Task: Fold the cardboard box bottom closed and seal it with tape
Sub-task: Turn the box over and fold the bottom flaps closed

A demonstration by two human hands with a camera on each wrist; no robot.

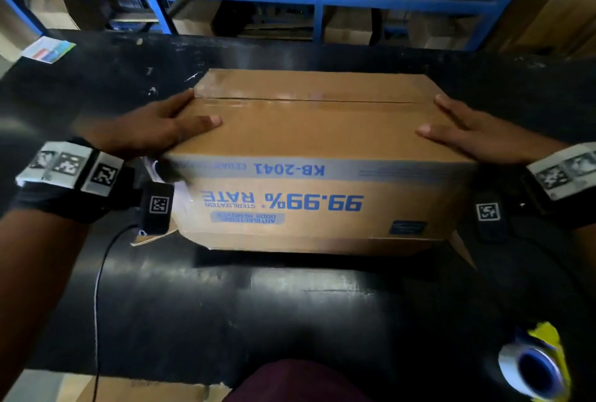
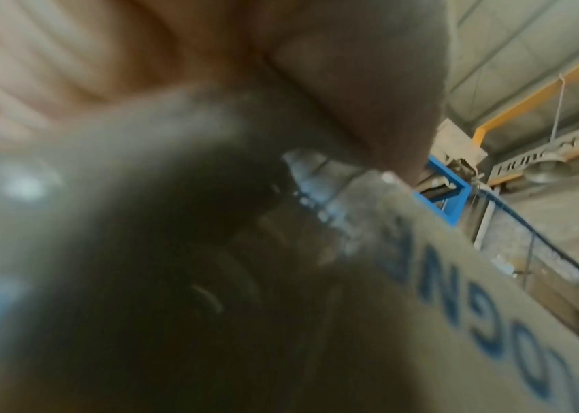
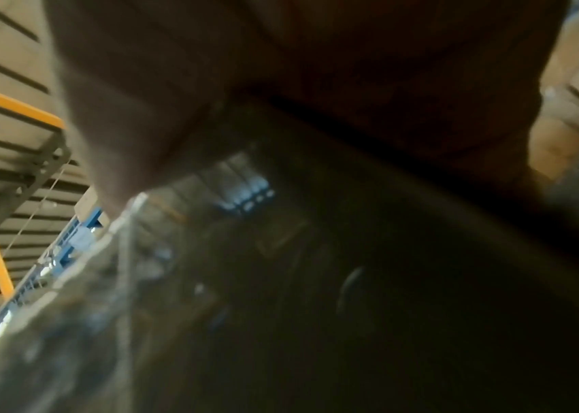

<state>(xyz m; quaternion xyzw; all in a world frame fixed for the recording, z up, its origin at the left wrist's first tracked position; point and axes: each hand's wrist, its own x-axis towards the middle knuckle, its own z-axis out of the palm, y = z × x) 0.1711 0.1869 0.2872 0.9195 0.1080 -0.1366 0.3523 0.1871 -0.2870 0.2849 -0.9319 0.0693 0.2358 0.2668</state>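
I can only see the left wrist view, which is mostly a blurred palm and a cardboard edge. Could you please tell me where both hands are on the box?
Observer: In the head view, the left hand lies flat against the left end of the cardboard box with its thumb on top. The right hand mirrors it at the right end.
Operator: Thank you. Are the bottom flaps closed?
Observer: Yes. They meet at a seam along the upturned face, and a glossy strip over it looks like clear tape.
Operator: And where is the tape roll?
Observer: The tape roll sits on the black table, on the near side to the person's right, apart from both hands.
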